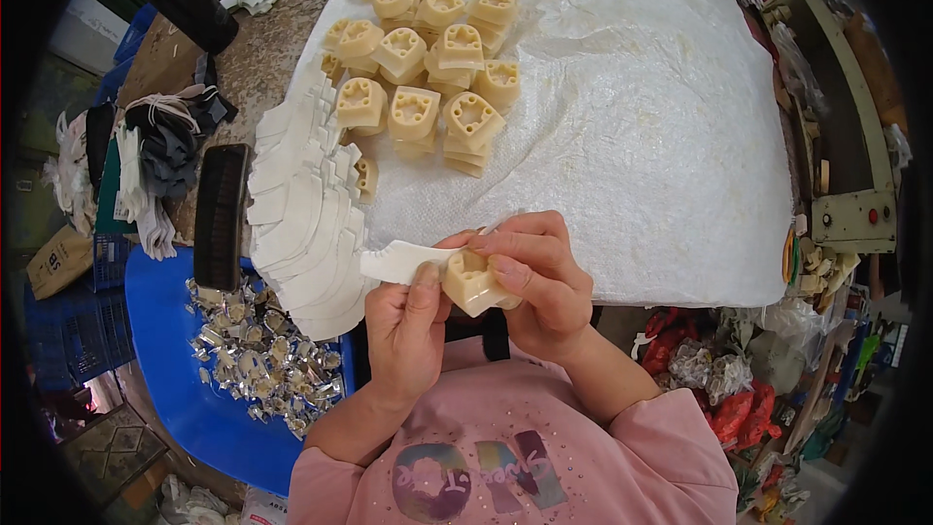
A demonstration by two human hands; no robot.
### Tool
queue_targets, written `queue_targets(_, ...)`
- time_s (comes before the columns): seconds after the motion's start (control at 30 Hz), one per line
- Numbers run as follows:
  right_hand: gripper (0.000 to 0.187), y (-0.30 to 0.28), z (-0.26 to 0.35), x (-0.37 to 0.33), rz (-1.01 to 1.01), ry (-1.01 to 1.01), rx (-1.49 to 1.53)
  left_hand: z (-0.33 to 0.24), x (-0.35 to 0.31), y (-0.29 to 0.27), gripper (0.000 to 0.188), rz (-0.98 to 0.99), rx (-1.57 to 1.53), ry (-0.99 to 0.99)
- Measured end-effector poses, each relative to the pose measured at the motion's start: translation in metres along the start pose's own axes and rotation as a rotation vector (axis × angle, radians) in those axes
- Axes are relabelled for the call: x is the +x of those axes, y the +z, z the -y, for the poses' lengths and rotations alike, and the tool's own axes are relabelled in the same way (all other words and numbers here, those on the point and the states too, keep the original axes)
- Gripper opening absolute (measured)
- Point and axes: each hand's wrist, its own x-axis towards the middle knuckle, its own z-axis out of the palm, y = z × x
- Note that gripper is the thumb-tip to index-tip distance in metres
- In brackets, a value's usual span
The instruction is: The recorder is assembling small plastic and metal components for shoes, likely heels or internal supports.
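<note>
Across the upper middle of the view, a white woven sheet [632,126] covers much of the work surface; its face is creased. To the lower left, below the level of the work surface, is a blue tub [180,408]. On the left part of the sheet, a group of cream moulded blocks [414,115] stands close together, some stacked, most showing hollowed, pitted faces. Along the sheet's left edge, a row of white cut pieces [309,233] lies fanned and overlapping. Inside the tub, shiny metallic pieces [272,355] form a loose heap. Just left of the row lies a black oblong object [222,219]. Near the sheet's front edge, the right hand [546,282] grips a single block, thumb and fingers pressed against it. Beside it, the left hand [400,326] pinches a white strip [394,261] under its thumb; whether its fingers also bear on the block cannot be told. The strip runs up to the left side of the held cream block [470,284], which sits tilted between both hands, hollow face upward.
</note>
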Motion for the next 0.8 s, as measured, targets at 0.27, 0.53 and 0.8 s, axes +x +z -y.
queue_targets(0.27,0.047,0.003,-0.007,-0.002,0.044,-0.11,-0.263,0.008,0.0,-0.001,0.038,-0.067,0.291,0.132)
queue_targets(0.53,0.038,-0.001,-0.014,-0.002,0.046,-0.073,-0.264,-0.002,0.007,0.003,0.032,-0.167,0.446,0.31)
queue_targets(0.8,0.026,-0.013,0.016,0.019,0.392,0.08,-0.553,-0.003,0.004,-0.009,0.017,-0.172,0.754,0.25)
